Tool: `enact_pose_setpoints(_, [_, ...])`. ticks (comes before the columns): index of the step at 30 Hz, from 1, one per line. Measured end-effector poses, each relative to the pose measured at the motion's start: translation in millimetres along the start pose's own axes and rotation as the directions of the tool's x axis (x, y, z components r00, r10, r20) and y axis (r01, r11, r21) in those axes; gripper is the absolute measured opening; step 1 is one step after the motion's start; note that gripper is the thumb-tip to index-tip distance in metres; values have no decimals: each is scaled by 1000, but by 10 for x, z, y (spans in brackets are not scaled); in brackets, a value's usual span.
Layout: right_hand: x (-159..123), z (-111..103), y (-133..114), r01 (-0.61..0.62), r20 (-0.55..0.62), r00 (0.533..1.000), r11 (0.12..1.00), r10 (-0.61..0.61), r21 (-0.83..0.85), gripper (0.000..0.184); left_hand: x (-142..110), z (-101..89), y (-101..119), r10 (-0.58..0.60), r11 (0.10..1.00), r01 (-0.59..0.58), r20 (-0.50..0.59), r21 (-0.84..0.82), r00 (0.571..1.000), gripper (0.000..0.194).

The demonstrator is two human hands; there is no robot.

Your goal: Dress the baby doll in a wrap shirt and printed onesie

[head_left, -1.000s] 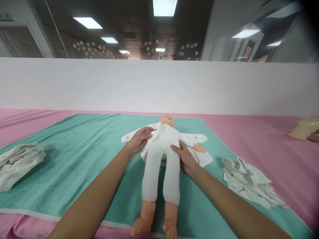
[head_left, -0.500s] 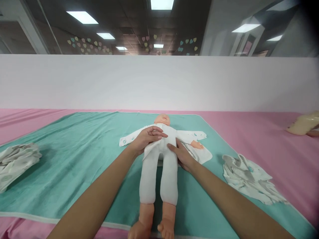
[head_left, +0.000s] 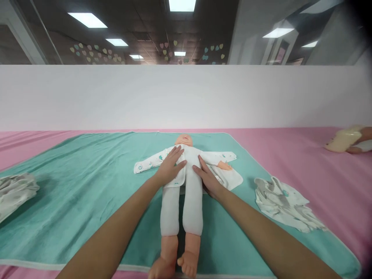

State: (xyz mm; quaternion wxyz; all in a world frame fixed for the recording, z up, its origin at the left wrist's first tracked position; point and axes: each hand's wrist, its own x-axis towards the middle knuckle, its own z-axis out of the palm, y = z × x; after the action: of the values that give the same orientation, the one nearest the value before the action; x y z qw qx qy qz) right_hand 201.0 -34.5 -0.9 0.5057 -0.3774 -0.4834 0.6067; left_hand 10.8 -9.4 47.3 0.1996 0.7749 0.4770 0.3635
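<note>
Spreading left hand over shirt, right hand against doll.

Pink sheet lay beneath teal blanket. Crumpled pale cloth sat at far left, rumpled white garment near blanket's right edge. Cream object, unclear what, rested far right. White wall stood behind; above it showed heart shapes, lit ceiling panels.

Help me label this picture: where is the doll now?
In the head view, the doll lies face up at the centre, on the green cloth, the left hand on its jacket and the right hand at its side.
</note>
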Motion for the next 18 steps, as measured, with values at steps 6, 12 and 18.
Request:
enact_pose_setpoints(6, [13, 2, -80, -47, 102, 994, 997, 40, 64, 90, 67, 161, 141, 131, 917, -159, 101, 366, 986, 61])
enact_pose_setpoints(12, [88, -56, -94, 23, 214, 975, 983, -62, 183, 70, 576, 346, 414, 226, 790, -263, 135, 554, 965, 46])
enact_pose_setpoints(18, [150, -140, -122, 141, 325, 934, 989, -148, 47, 35, 1095, 799, 700, 228, 611, -573, 571, 547, 788, 54])
